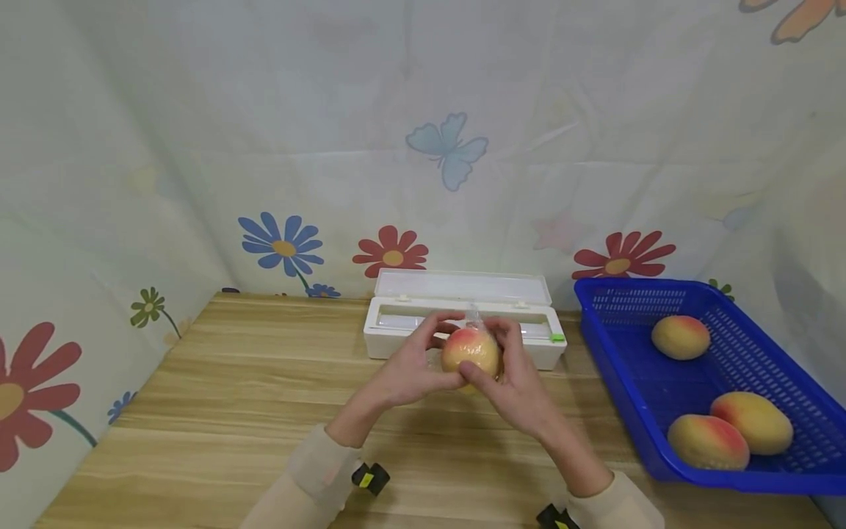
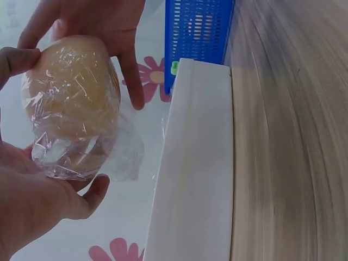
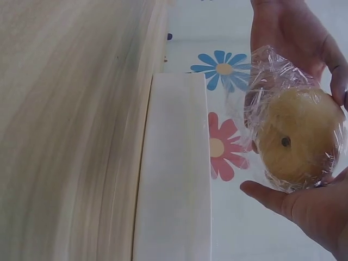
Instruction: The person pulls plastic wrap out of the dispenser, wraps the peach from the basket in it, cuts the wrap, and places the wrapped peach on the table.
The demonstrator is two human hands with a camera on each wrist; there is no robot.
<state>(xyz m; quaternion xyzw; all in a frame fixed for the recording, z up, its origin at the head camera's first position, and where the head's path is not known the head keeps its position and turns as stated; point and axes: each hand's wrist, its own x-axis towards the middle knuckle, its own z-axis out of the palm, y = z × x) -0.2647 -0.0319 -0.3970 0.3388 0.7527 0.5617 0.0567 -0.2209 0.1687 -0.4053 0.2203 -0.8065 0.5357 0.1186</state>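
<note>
A yellow mango with a red blush (image 1: 471, 350), wrapped in clear cling film, is held up between both hands above the table. On its left side, my left hand (image 1: 418, 367) grips it with thumb and fingers. The right hand (image 1: 515, 386) holds the other side, its thumb across the fruit's front. Loose film (image 2: 126, 152) hangs off one side of the mango in the left wrist view. A small dark spot shows on the mango (image 3: 299, 138) in the right wrist view. Just behind the hands stands a white cling film dispenser box (image 1: 390, 345), lid raised, a roll inside.
To the right, a blue plastic basket (image 1: 634, 411) holds three more mangoes, one mango (image 1: 681, 338) at the back and two nearer the front. The wooden table (image 1: 264, 382) runs back to a flowered cloth backdrop (image 1: 317, 147). A green tab (image 1: 557, 338) sits on the box's right end.
</note>
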